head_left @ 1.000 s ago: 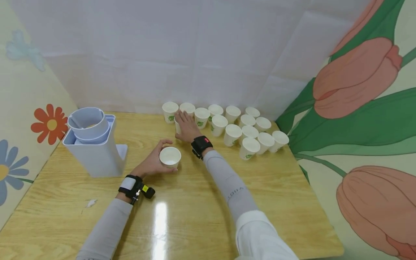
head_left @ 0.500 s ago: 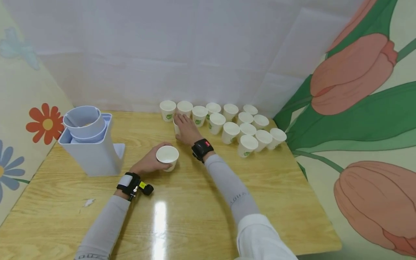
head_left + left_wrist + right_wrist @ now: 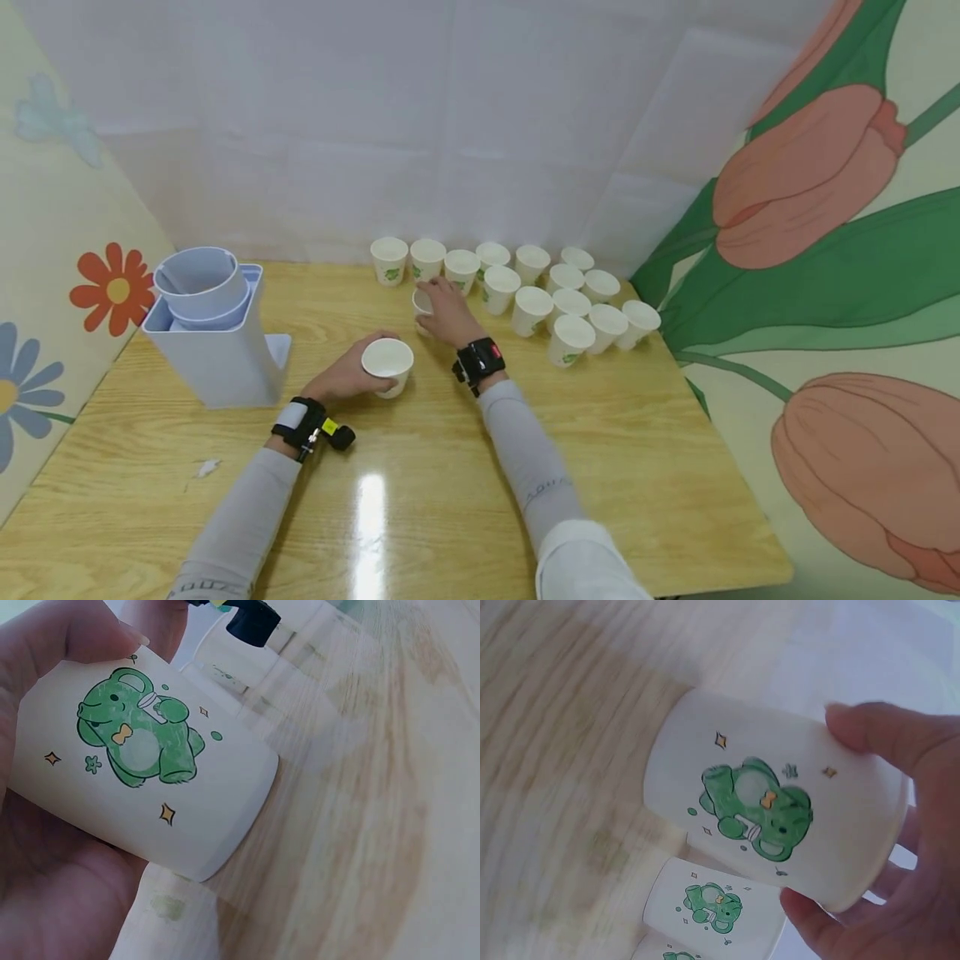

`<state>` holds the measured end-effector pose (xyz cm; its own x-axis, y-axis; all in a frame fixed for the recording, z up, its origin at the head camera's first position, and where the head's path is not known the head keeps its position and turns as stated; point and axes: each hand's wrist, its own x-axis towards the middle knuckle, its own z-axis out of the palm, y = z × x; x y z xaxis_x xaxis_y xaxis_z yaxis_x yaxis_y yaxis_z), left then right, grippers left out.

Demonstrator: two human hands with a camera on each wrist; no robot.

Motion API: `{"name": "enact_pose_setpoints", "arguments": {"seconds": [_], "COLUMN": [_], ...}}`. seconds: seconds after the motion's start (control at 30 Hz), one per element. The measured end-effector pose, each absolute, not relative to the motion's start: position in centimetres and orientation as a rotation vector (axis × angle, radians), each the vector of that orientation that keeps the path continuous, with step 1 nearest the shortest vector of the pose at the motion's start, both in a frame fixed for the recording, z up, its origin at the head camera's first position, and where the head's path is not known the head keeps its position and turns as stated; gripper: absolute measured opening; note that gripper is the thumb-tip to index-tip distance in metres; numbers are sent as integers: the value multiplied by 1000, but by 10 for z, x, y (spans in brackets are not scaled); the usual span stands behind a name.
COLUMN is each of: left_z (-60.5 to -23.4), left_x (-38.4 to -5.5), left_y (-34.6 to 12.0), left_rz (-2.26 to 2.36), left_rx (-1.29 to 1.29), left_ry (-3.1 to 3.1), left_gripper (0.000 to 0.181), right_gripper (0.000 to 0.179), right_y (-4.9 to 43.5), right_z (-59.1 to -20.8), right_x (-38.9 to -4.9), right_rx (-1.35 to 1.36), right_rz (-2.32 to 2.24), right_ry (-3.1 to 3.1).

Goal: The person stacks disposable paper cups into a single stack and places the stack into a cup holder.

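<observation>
In the head view my left hand (image 3: 352, 371) grips a white paper cup (image 3: 387, 360) that stands upright near the middle of the table. A green cartoon elephant is printed on that cup (image 3: 142, 742), as the left wrist view shows, and the thumb lies across its side. Farther back, my right hand (image 3: 450, 315) holds a second paper cup (image 3: 422, 310) in front of the back row. The right wrist view shows the thumb and fingers around the upper part of this cup (image 3: 742, 795), with more cups beyond it.
Several white paper cups (image 3: 502, 287) stand upright in staggered rows from the back middle to the right. A pale blue box (image 3: 217, 358) holding a round container (image 3: 201, 287) is at the left. A small white scrap (image 3: 207, 468) lies front left on the wooden table (image 3: 450, 517).
My left fingers have closed around their cup. The right hand has drawn its cup slightly to the right and toward me, away from the back row.
</observation>
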<state>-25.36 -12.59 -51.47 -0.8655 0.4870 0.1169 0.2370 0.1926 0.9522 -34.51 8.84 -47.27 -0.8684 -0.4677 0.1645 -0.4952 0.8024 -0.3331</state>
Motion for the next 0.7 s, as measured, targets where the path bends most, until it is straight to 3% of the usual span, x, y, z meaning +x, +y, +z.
{"name": "enact_pose_setpoints", "arguments": {"seconds": [0.17, 0.7], "left_z": [-514, -516], "left_x": [-254, -250], "left_y": [-125, -124], "left_rz": [1729, 1728], "left_rx": [706, 686], "left_ry": [2266, 2278], "left_gripper": [69, 69], "right_gripper": [65, 64], "right_y": [90, 102], "right_z": [-472, -452], "right_x": [-339, -322], "right_rx": [734, 802], "right_rz": [791, 862], "right_ry": [-2911, -2833]}}
